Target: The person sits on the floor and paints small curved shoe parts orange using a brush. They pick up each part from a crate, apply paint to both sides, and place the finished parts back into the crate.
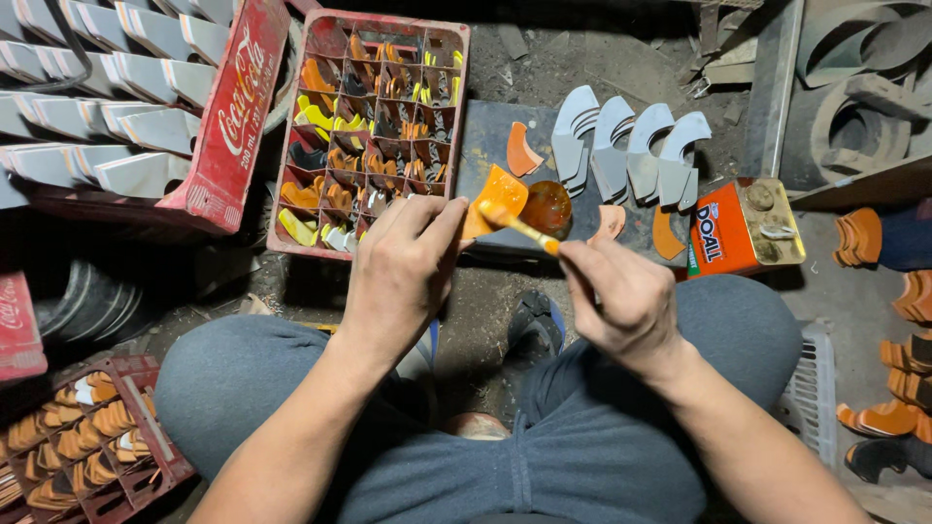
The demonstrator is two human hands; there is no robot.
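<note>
My left hand [403,267] holds a small orange curved piece [495,197] by its lower edge, above a dark board [490,136]. My right hand [621,296] grips a thin yellow-handled brush [519,227], its tip resting on the orange piece. Just behind the brush sits a round amber pot [547,207] of glue-like liquid. Several grey curved pieces [626,146] lie in a row on the board, with a few orange ones [522,150] beside them. I sit with both knees up in grey trousers.
A red compartment crate [374,126] of orange, yellow and dark pieces stands at the left. Another red crate [146,97] holds grey pieces. An orange rectangular tin [743,228] stands at the right. More orange pieces [888,330] are stacked far right; a third crate [87,437] sits lower left.
</note>
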